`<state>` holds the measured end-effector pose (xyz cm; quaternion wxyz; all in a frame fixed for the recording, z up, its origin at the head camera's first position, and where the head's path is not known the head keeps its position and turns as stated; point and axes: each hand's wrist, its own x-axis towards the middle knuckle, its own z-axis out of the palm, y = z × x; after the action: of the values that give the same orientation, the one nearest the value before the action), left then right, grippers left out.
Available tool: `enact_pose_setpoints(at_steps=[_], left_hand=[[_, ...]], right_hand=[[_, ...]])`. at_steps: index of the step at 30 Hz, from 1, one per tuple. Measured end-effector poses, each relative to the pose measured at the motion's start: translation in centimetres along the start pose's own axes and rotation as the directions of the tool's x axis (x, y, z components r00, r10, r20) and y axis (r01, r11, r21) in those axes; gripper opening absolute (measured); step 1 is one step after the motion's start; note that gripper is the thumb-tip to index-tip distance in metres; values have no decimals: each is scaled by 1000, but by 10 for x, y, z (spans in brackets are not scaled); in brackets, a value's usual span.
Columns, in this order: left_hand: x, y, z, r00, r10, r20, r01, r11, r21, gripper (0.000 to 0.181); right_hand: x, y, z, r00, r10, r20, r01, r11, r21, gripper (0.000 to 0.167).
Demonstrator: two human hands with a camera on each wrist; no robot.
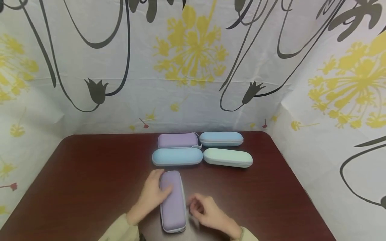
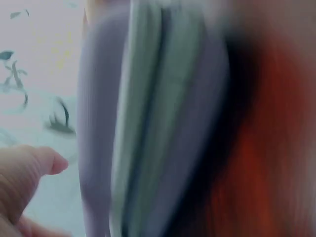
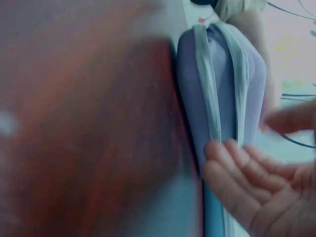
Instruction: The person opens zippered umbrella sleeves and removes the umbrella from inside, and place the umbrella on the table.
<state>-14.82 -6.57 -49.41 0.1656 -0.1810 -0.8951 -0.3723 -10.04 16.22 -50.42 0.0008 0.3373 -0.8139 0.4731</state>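
A long lilac zip case [image 1: 173,202] lies lengthwise toward the person at the front of the table. My left hand [image 1: 152,194] is at its left side, fingers along the edge and the thumb over its top. In the left wrist view a gap shows between the thumb [image 2: 52,160] and the blurred case [image 2: 101,123]. Just right of the case is my right hand [image 1: 208,211], loosely bent and holding nothing. In the right wrist view its fingers [image 3: 232,182] are near the case's side [image 3: 222,74], where two pale bands run along; contact there is unclear.
Behind, two rows of similar cases lie close together: a purple case [image 1: 178,140] and a blue case [image 1: 221,139] at the back, a light blue case [image 1: 177,156] and a mint case [image 1: 228,158] in front. The dark red table [image 1: 99,180] meets patterned cloth [image 1: 193,107].
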Motion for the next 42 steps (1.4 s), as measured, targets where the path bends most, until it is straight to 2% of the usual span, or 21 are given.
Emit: enact_pose_setpoints(at_steps=[2,5,9,11,14,18,21,24,26,28,29,32,35,36,40,42], left_hand=[[-7,14,7,999,-51,-14,52,998,43,75],[-15,30,15,997,-79,-18,80,987,136,96],[-21,40,21,996,-86,-19,88,962,259,106],[-21,43,20,994,-108,-6,105,956,273,105],[-21,44,15,985,-170,38,156,958,241,105],[-23,40,4,963,-249,104,233,962,146,103],[-24,36,-7,952,-275,135,267,961,72,98],[-24,31,-18,940,-297,169,300,954,7,91],[-24,26,-25,924,-323,206,341,939,-56,87],[-24,21,-31,900,-355,253,397,908,-138,83],[-24,19,-34,885,-373,279,430,884,-183,82],[-27,12,-41,833,-417,364,532,784,-318,78],[-29,4,-44,796,-423,434,595,682,-426,73],[-30,1,-45,785,-417,457,610,646,-458,72],[-32,-10,-47,764,-353,540,641,509,-574,71],[-33,-14,-49,756,-324,569,652,460,-603,71]], right_hand=[[5,4,-1,998,12,-54,-16,998,-69,17],[13,8,1,992,35,-125,-54,987,-153,16],[20,12,1,982,61,-179,-101,970,-223,19],[22,12,1,977,71,-200,-120,962,-244,20],[24,11,0,974,84,-210,-136,960,-246,21],[27,7,0,975,105,-198,-149,964,-221,19],[31,4,3,975,122,-186,-159,967,-201,16],[35,1,7,974,130,-185,-166,967,-192,15],[39,-2,10,972,136,-193,-175,965,-197,16],[43,-6,12,968,151,-201,-192,960,-205,19],[46,-8,12,966,160,-205,-202,958,-204,21],[55,-14,16,957,204,-205,-249,942,-224,28],[64,-20,20,949,251,-193,-297,916,-268,39],[67,-22,22,944,273,-187,-318,904,-286,42],[80,-28,30,922,351,-166,-388,843,-372,57],[85,-30,33,919,361,-160,-394,818,-418,60]])
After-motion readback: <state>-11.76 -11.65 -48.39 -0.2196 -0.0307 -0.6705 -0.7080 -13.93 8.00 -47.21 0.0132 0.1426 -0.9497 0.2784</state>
